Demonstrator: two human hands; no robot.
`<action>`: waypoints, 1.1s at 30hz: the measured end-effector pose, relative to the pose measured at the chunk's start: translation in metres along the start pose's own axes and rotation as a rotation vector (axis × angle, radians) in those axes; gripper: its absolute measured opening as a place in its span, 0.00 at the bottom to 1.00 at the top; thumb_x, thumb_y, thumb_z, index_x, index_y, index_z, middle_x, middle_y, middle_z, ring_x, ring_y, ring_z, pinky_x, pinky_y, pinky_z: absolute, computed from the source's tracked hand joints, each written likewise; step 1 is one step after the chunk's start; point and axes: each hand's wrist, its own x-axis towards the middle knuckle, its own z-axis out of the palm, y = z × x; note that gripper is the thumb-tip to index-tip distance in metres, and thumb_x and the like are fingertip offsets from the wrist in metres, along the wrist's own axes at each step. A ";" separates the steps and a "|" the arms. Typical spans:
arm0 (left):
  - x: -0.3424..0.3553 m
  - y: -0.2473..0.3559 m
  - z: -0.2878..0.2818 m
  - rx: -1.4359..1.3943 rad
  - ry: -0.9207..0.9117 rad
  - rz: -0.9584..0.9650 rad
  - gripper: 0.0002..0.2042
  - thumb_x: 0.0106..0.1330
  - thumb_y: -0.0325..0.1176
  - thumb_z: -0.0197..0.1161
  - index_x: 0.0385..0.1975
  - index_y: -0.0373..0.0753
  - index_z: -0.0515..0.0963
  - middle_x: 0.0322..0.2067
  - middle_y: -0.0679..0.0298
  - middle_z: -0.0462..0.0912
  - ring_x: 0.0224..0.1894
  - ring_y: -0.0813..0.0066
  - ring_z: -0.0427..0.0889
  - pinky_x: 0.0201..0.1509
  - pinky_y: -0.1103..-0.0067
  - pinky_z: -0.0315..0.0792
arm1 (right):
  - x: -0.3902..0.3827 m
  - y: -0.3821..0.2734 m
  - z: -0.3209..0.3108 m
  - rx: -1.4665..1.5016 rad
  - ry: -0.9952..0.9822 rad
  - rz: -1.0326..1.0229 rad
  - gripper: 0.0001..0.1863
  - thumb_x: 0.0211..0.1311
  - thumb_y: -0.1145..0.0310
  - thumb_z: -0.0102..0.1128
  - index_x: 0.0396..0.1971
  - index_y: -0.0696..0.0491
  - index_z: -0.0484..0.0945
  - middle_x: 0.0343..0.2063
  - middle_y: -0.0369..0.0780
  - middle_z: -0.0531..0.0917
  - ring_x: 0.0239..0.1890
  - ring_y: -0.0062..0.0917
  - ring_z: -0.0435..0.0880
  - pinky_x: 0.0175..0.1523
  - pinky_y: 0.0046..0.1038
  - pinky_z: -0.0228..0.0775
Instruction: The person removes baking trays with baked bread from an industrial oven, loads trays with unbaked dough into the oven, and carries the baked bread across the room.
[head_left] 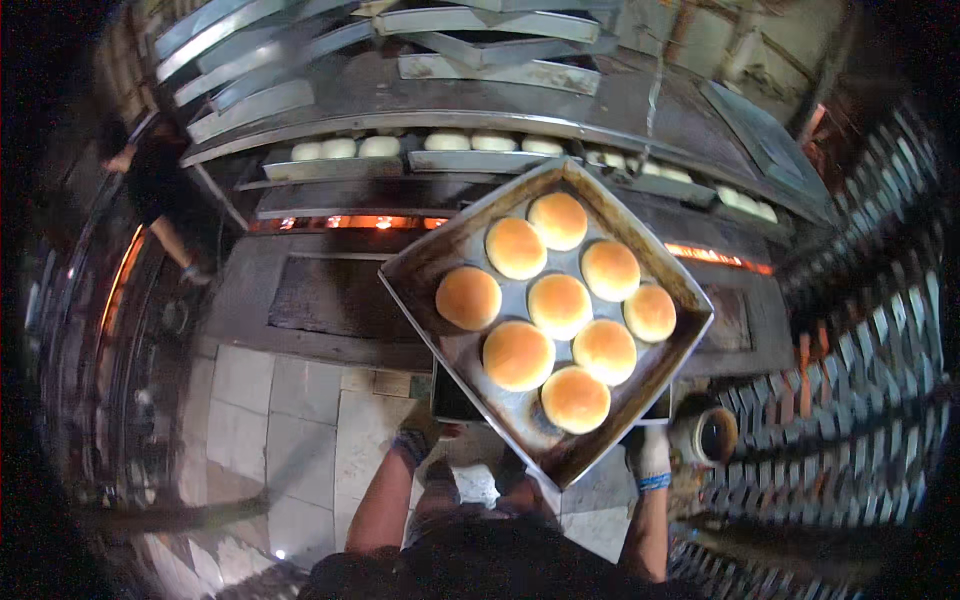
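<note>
A square metal baking tray holds several round golden-topped buns and sits tilted corner-first over a darker tray beneath it. My left hand grips the near edge of that lower tray at the left, its fingers partly hidden in shadow. My right hand, in a pale glove with a blue band at the wrist, holds the lower tray's edge at the right, below the upper tray. The undersides of both trays are hidden.
An oven with glowing slots stands ahead, pale dough trays on its shelf and empty pans stacked above. Another person is at the left. Stacked pans and a dark round container are at the right.
</note>
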 end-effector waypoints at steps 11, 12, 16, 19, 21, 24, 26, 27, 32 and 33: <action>-0.076 0.014 0.060 -0.264 0.294 -0.069 0.22 0.63 0.27 0.59 0.59 0.38 0.73 0.52 0.44 0.80 0.49 0.42 0.81 0.53 0.60 0.77 | 0.010 0.001 0.019 0.682 -0.043 0.116 0.23 0.76 0.56 0.46 0.62 0.54 0.69 0.56 0.42 0.77 0.57 0.34 0.76 0.64 0.38 0.68; -0.082 0.011 0.061 -0.262 0.311 -0.064 0.22 0.62 0.27 0.59 0.59 0.38 0.73 0.52 0.44 0.80 0.49 0.42 0.81 0.53 0.60 0.77 | 0.000 -0.023 0.014 0.943 0.042 0.231 0.23 0.76 0.56 0.46 0.62 0.52 0.69 0.56 0.42 0.77 0.57 0.34 0.76 0.63 0.39 0.69; -0.107 0.008 0.048 -0.204 0.400 -0.045 0.23 0.61 0.26 0.60 0.59 0.38 0.73 0.52 0.44 0.80 0.49 0.42 0.81 0.52 0.60 0.77 | -0.011 -0.050 -0.002 1.003 -0.072 0.235 0.26 0.74 0.56 0.51 0.60 0.61 0.68 0.52 0.45 0.77 0.50 0.32 0.76 0.55 0.36 0.75; -0.128 0.008 0.011 -0.145 0.485 -0.003 0.24 0.60 0.25 0.61 0.60 0.38 0.72 0.53 0.44 0.79 0.49 0.42 0.81 0.52 0.60 0.78 | -0.010 -0.064 0.028 1.117 -0.124 0.203 0.26 0.74 0.56 0.51 0.63 0.59 0.67 0.57 0.49 0.74 0.56 0.36 0.75 0.62 0.39 0.71; -0.142 0.012 -0.020 -0.096 0.545 0.020 0.25 0.59 0.24 0.61 0.60 0.38 0.72 0.53 0.44 0.79 0.49 0.42 0.81 0.52 0.60 0.78 | -0.010 -0.095 0.053 1.052 -0.158 0.176 0.26 0.74 0.56 0.50 0.63 0.59 0.67 0.57 0.49 0.74 0.56 0.36 0.75 0.62 0.39 0.70; -0.169 0.029 -0.081 -0.018 0.605 -0.021 0.26 0.58 0.23 0.61 0.60 0.39 0.72 0.54 0.44 0.79 0.50 0.42 0.81 0.52 0.60 0.78 | -0.021 -0.133 0.098 1.018 -0.222 0.170 0.26 0.74 0.56 0.50 0.63 0.59 0.66 0.58 0.49 0.74 0.56 0.37 0.74 0.63 0.39 0.70; -0.218 0.045 -0.075 0.099 0.861 0.188 0.26 0.59 0.22 0.61 0.61 0.40 0.73 0.51 0.49 0.80 0.44 0.49 0.83 0.46 0.64 0.79 | -0.034 -0.156 0.116 0.964 -0.302 0.191 0.26 0.74 0.56 0.50 0.63 0.59 0.66 0.58 0.49 0.74 0.57 0.37 0.74 0.63 0.39 0.69; -0.224 0.043 -0.092 0.266 1.098 0.461 0.25 0.60 0.22 0.60 0.61 0.41 0.73 0.49 0.53 0.82 0.39 0.56 0.85 0.40 0.69 0.81 | -0.031 -0.175 0.144 0.958 -0.348 0.189 0.26 0.74 0.56 0.50 0.63 0.59 0.66 0.58 0.49 0.74 0.57 0.37 0.74 0.63 0.40 0.69; -0.218 -0.041 -0.196 -0.641 0.814 -0.256 0.22 0.65 0.26 0.59 0.61 0.40 0.74 0.38 0.58 0.83 0.26 0.74 0.81 0.29 0.74 0.78 | -0.019 -0.258 0.261 0.905 -0.519 0.151 0.26 0.75 0.57 0.50 0.63 0.59 0.66 0.58 0.49 0.73 0.58 0.37 0.73 0.64 0.40 0.68; -0.226 -0.046 -0.207 -0.344 0.871 -0.060 0.20 0.67 0.32 0.60 0.59 0.37 0.75 0.30 0.57 0.82 0.25 0.74 0.81 0.28 0.74 0.77 | -0.014 -0.273 0.282 0.899 -0.541 0.147 0.27 0.75 0.57 0.50 0.63 0.59 0.66 0.59 0.49 0.73 0.58 0.38 0.73 0.64 0.40 0.68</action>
